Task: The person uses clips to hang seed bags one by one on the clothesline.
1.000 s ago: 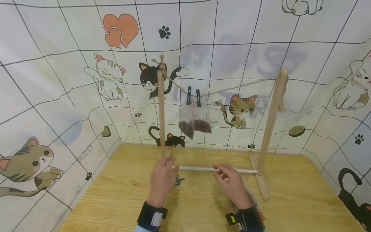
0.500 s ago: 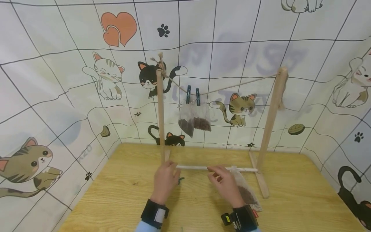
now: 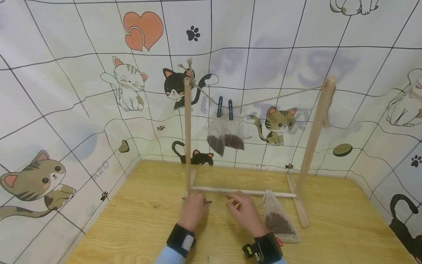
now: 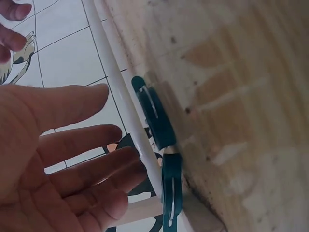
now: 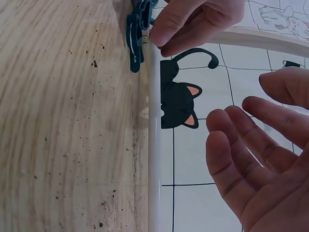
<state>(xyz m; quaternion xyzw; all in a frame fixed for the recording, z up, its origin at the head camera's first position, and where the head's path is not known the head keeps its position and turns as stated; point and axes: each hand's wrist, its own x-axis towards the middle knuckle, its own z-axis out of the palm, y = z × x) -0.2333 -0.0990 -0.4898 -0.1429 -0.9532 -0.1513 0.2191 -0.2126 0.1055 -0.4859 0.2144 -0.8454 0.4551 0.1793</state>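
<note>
My left hand (image 3: 193,211) reaches low over the table at the foot of the left post. Its fingers are loosely bent and its thumb is extended, with nothing between them. Just beyond its fingertips, two dark green clothespins (image 4: 172,188) lie end to end on the tabletop beside a white rod (image 4: 118,82). In the head view that hand mostly hides them. My right hand (image 3: 244,212) hovers near the same rod, fingers relaxed and holding nothing. To its right, a clear mesh-like bag (image 3: 280,222) with dark brown contents lies on the table, its top overlapping the rod.
A wooden stand has a left post (image 3: 188,135) and a right post (image 3: 314,139). A sagging rope (image 3: 280,96) joins their tops. Two small bags, one dark-filled (image 3: 216,143) and one reddish-brown (image 3: 234,141), hang from it by clothespins. A cat-print sheet (image 3: 263,66) surrounds the table.
My left hand has moved slightly down toward the loose clothespins. My right hand has shifted left and down, bringing the bag on the table into fuller view.
</note>
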